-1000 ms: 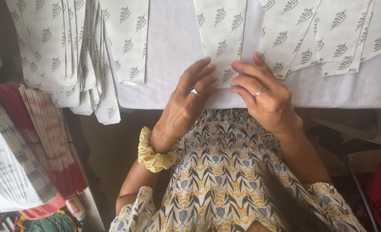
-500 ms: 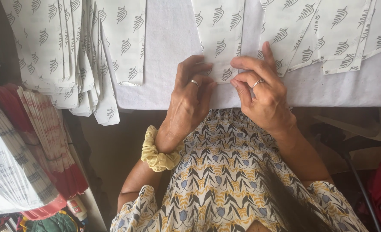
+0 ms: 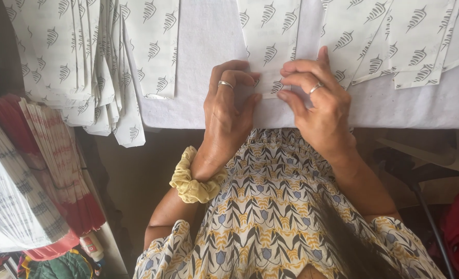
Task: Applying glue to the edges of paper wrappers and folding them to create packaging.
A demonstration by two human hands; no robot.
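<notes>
White table (image 3: 203, 62): both hands, seemingly pinching printed paper bag (image 3: 271, 46).

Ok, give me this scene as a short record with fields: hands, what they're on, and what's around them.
left hand: fingers curled, pressing on the printed paper piece; ring on one finger, yellow scrunchie on the wrist
right hand: fingers bent, pinching the same piece at its lower edge; ring on one finger
printed paper piece: white with dark leaf pattern, lying on the white table cover
stack at left: many like pieces, overhanging the table edge
pieces at right: several, fanned out
</notes>
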